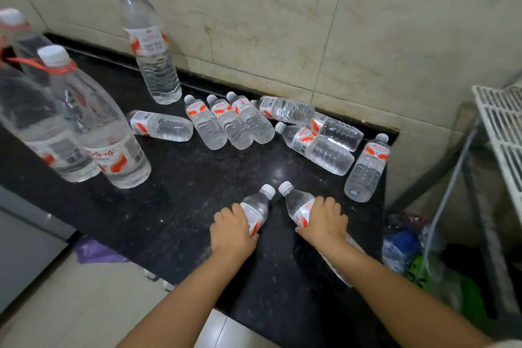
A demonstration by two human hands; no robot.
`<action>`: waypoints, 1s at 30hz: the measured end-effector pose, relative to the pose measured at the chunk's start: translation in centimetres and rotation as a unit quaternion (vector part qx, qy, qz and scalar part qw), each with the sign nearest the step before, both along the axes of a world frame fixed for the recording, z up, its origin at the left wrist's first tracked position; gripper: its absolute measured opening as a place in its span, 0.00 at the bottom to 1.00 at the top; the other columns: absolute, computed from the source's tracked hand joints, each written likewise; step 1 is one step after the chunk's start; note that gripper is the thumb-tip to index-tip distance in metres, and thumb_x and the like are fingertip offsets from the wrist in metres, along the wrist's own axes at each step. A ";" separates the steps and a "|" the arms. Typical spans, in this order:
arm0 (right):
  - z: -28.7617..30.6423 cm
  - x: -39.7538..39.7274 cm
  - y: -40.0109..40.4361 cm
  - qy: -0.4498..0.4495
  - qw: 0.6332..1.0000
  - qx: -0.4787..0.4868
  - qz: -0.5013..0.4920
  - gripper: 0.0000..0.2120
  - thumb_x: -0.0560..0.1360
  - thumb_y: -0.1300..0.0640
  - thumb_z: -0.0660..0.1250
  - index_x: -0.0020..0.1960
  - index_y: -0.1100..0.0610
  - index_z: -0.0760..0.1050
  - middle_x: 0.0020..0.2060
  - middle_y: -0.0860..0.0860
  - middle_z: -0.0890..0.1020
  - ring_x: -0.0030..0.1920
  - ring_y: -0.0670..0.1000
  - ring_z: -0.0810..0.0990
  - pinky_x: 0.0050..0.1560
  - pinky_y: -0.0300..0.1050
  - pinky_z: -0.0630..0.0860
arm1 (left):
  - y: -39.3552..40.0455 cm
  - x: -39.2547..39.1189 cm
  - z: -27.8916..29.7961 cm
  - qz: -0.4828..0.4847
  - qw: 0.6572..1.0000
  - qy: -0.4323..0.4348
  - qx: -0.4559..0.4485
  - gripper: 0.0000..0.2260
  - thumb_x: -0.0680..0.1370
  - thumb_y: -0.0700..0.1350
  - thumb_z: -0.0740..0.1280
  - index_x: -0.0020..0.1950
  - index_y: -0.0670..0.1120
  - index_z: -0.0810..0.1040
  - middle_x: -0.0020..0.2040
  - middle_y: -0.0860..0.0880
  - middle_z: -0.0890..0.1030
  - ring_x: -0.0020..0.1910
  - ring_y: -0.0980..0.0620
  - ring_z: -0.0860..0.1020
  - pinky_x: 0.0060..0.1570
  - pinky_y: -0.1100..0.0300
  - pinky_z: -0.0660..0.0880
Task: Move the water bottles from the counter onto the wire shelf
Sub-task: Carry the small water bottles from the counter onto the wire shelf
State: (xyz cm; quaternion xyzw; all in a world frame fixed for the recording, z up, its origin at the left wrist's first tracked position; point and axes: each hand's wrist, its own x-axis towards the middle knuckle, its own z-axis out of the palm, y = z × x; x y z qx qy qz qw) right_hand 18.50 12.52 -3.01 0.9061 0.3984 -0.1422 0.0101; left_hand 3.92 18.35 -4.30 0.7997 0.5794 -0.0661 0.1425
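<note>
Head view shows the left hand (233,230) gripping one small bottle (258,207) and the right hand (324,219) another (300,206), both lying on the counter (183,206), caps toward twelve o'clock, with the wire shelf (500,133) at two o'clock, nearer the right hand.

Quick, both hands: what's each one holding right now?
Left hand: closed on a small bottle lying on the counter.
Right hand: closed on another small bottle, also still on the counter.
</note>
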 end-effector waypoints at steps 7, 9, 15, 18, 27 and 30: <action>5.4 0.7 -0.4 0.031 0.994 0.107 -0.023 0.33 0.69 0.46 0.71 0.65 0.59 0.61 0.64 0.56 0.66 0.66 0.56 0.66 0.62 0.50 0.68 | 0.1 1.9 5.8 -0.039 0.995 -0.043 0.084 0.25 0.74 0.58 0.63 0.62 0.42 0.63 0.62 0.43 0.70 0.61 0.45 0.70 0.57 0.56 0.70; 8.6 1.7 0.1 0.033 0.987 0.152 -0.031 0.35 0.69 0.45 0.71 0.67 0.60 0.60 0.65 0.57 0.65 0.67 0.57 0.65 0.62 0.49 0.68 | 0.5 3.1 9.0 -0.040 0.987 -0.084 0.131 0.24 0.75 0.57 0.60 0.62 0.41 0.63 0.61 0.42 0.70 0.60 0.44 0.70 0.55 0.55 0.70; 21.0 6.2 -1.0 0.007 0.944 0.326 -0.045 0.37 0.67 0.45 0.72 0.65 0.63 0.61 0.64 0.59 0.66 0.66 0.59 0.65 0.62 0.50 0.67 | 0.8 8.0 19.2 -0.104 0.922 -0.250 0.276 0.20 0.68 0.49 0.72 0.46 0.33 0.73 0.39 0.34 0.76 0.38 0.35 0.76 0.35 0.49 0.72; 26.3 9.2 -3.6 -0.026 0.921 0.384 -0.052 0.37 0.64 0.45 0.74 0.65 0.61 0.63 0.64 0.58 0.68 0.67 0.58 0.64 0.63 0.49 0.66 | -1.0 11.3 24.1 -0.125 0.892 -0.295 0.319 0.22 0.73 0.52 0.67 0.54 0.34 0.70 0.48 0.35 0.75 0.47 0.37 0.73 0.41 0.50 0.67; 31.3 20.1 -15.8 -0.093 0.862 0.473 -0.155 0.36 0.65 0.49 0.74 0.64 0.62 0.62 0.65 0.60 0.66 0.67 0.59 0.63 0.63 0.50 0.65 | -11.0 25.7 29.5 -0.196 0.854 -0.339 0.342 0.28 0.75 0.54 0.64 0.64 0.36 0.63 0.59 0.38 0.70 0.58 0.39 0.68 0.53 0.49 0.65; 30.8 24.2 -19.4 -0.105 0.860 0.468 -0.175 0.37 0.66 0.48 0.75 0.66 0.62 0.61 0.66 0.60 0.65 0.67 0.59 0.63 0.63 0.52 0.66 | -14.5 30.8 29.1 -0.199 0.852 -0.353 0.331 0.27 0.75 0.55 0.62 0.64 0.36 0.63 0.60 0.38 0.70 0.58 0.39 0.68 0.54 0.49 0.66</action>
